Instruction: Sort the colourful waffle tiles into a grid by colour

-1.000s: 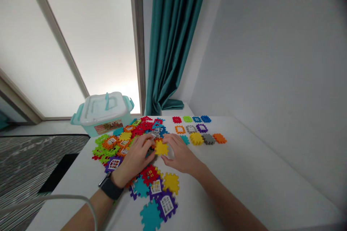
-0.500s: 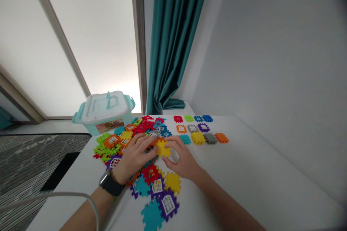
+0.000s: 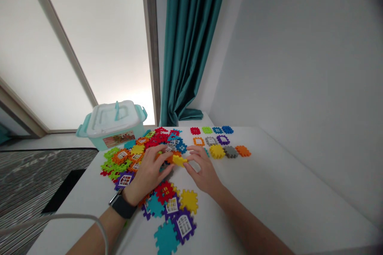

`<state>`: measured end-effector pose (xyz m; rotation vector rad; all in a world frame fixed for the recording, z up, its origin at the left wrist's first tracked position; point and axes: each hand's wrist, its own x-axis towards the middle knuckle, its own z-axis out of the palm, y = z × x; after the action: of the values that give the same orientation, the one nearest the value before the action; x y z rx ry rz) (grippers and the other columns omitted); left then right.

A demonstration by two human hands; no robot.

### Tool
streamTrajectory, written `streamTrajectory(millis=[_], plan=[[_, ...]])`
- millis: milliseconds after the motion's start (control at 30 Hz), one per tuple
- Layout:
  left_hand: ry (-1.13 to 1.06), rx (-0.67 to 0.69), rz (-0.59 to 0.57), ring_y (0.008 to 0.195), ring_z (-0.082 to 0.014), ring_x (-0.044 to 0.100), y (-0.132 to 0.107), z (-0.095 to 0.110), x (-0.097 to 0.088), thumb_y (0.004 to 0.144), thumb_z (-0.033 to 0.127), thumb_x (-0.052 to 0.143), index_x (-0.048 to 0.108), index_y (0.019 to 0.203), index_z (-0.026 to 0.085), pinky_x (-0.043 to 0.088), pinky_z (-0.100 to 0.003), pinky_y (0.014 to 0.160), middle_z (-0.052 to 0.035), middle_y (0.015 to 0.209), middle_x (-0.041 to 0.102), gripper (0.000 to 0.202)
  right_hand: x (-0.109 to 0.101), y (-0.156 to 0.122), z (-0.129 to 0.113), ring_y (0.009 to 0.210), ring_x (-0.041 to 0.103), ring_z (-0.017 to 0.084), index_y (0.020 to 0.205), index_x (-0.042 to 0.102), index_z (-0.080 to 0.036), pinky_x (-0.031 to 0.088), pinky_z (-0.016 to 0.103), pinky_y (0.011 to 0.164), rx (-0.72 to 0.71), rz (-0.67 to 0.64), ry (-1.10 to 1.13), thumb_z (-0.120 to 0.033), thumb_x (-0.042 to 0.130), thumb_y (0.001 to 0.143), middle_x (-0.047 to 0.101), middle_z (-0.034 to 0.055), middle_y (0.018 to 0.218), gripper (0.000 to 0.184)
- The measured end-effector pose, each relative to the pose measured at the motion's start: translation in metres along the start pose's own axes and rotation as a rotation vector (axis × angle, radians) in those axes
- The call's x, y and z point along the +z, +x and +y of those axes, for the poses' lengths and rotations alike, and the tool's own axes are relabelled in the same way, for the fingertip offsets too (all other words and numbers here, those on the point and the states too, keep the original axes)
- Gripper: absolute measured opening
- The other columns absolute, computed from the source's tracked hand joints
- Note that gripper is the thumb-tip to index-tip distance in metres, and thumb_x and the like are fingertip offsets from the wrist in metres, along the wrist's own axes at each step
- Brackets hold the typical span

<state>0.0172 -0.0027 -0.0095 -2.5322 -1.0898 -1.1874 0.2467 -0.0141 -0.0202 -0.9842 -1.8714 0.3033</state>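
A yellow toothed building tile (image 3: 179,161) is tilted, so it shows as a narrow strip between my two hands. My right hand (image 3: 204,171) pinches its right end between thumb and fingers. At its left end are the thumb and index finger of my left hand (image 3: 152,168), curled round that edge above the pile. Orange pieces (image 3: 177,153) show just behind the tile. Under and around my left hand lies a heap of coloured tiles, including a purple window tile (image 3: 124,180) and a red one (image 3: 164,192).
Right of the heap, tiles lie in rows: red (image 3: 195,131), orange frame (image 3: 198,141), stacked yellow (image 3: 217,151), grey (image 3: 230,152) and others. Nearer me are a turquoise tile (image 3: 166,239) and a purple window tile (image 3: 184,225). A lidded box (image 3: 115,121) stands back left. A cable (image 3: 68,216) crosses lower left.
The yellow tile has turned from facing me to nearly edge-on. My right hand has shifted slightly right, its fingers now at the tile's right end.
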Motion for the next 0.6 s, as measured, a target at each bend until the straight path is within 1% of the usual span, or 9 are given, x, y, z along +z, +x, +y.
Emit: streamTrajectory(millis=[67, 100, 233, 333, 400, 433, 500, 600], plan=[[0.001, 0.011, -0.019, 0.120, -0.0297, 0.056, 0.0004, 0.0012, 0.0004, 0.095, 0.032, 0.065, 0.054, 0.133, 0.025, 0.052, -0.048, 0.100, -0.0135, 0.132, 0.055, 0.040, 0.0005, 0.0016, -0.0017, 0.117, 0.060, 0.025, 0.088, 0.063, -0.024, 0.050, 0.045, 0.103, 0.071, 0.020, 0.054, -0.027, 0.060, 0.094, 0.061, 0.0103, 0.124, 0.008], [0.007, 0.026, -0.035, 0.121, -0.0304, 0.056, 0.0006, 0.0015, 0.0004, 0.095, 0.034, 0.066, 0.052, 0.135, 0.026, 0.052, -0.048, 0.101, -0.0136, 0.134, 0.054, 0.043, 0.0006, 0.0023, -0.0021, 0.116, 0.060, 0.025, 0.086, 0.063, -0.024, 0.049, 0.045, 0.104, 0.102, 0.024, 0.079, -0.028, 0.059, 0.095, 0.062, 0.0095, 0.123, 0.010], [0.023, 0.076, -0.069, 0.123, -0.0316, 0.054, 0.0010, 0.0018, -0.0001, 0.095, 0.037, 0.065, 0.054, 0.132, 0.026, 0.050, -0.050, 0.103, -0.0139, 0.135, 0.053, 0.040, 0.0017, 0.0039, -0.0005, 0.115, 0.061, 0.023, 0.082, 0.063, -0.023, 0.047, 0.041, 0.103, 0.180, -0.008, 0.162, -0.033, 0.056, 0.097, 0.063, 0.0078, 0.118, 0.019], [0.013, 0.077, -0.081, 0.123, -0.0316, 0.054, 0.0002, 0.0018, 0.0003, 0.095, 0.036, 0.066, 0.054, 0.129, 0.024, 0.049, -0.050, 0.104, -0.0143, 0.134, 0.054, 0.038, 0.0036, 0.0036, 0.0013, 0.108, 0.063, 0.021, 0.084, 0.062, -0.023, 0.051, 0.038, 0.098, 0.187, -0.033, 0.185, -0.034, 0.054, 0.098, 0.064, 0.0074, 0.112, 0.020], [-0.006, 0.061, -0.090, 0.124, -0.0319, 0.054, -0.0003, 0.0013, 0.0010, 0.094, 0.036, 0.067, 0.054, 0.127, 0.023, 0.049, -0.050, 0.104, -0.0149, 0.134, 0.053, 0.038, 0.0043, 0.0027, 0.0012, 0.104, 0.063, 0.021, 0.095, 0.062, -0.023, 0.053, 0.037, 0.094, 0.168, -0.030, 0.157, -0.032, 0.053, 0.098, 0.065, 0.0074, 0.109, 0.012], [-0.017, 0.047, -0.094, 0.124, -0.0320, 0.053, -0.0003, 0.0009, 0.0015, 0.093, 0.036, 0.068, 0.054, 0.125, 0.022, 0.049, -0.050, 0.104, -0.0151, 0.134, 0.053, 0.038, 0.0043, 0.0020, 0.0006, 0.105, 0.063, 0.022, 0.103, 0.060, -0.024, 0.053, 0.038, 0.094, 0.147, -0.025, 0.127, -0.030, 0.054, 0.097, 0.065, 0.0076, 0.110, 0.011], [-0.040, 0.013, -0.096, 0.125, -0.0323, 0.053, -0.0003, -0.0004, 0.0023, 0.091, 0.035, 0.069, 0.054, 0.124, 0.021, 0.049, -0.050, 0.105, -0.0155, 0.135, 0.051, 0.039, 0.0034, 0.0006, -0.0008, 0.110, 0.061, 0.023, 0.116, 0.057, -0.024, 0.052, 0.041, 0.097, 0.073, -0.024, 0.049, -0.026, 0.056, 0.095, 0.065, 0.0089, 0.115, 0.021], [-0.069, -0.044, -0.090, 0.126, -0.0324, 0.052, 0.0001, -0.0029, 0.0030, 0.089, 0.033, 0.071, 0.054, 0.125, 0.021, 0.049, -0.050, 0.106, -0.0152, 0.136, 0.050, 0.042, 0.0007, -0.0009, -0.0021, 0.118, 0.059, 0.025, 0.122, 0.057, -0.025, 0.049, 0.045, 0.105, -0.070, -0.080, -0.045, -0.022, 0.059, 0.094, 0.063, 0.0103, 0.123, 0.028]])
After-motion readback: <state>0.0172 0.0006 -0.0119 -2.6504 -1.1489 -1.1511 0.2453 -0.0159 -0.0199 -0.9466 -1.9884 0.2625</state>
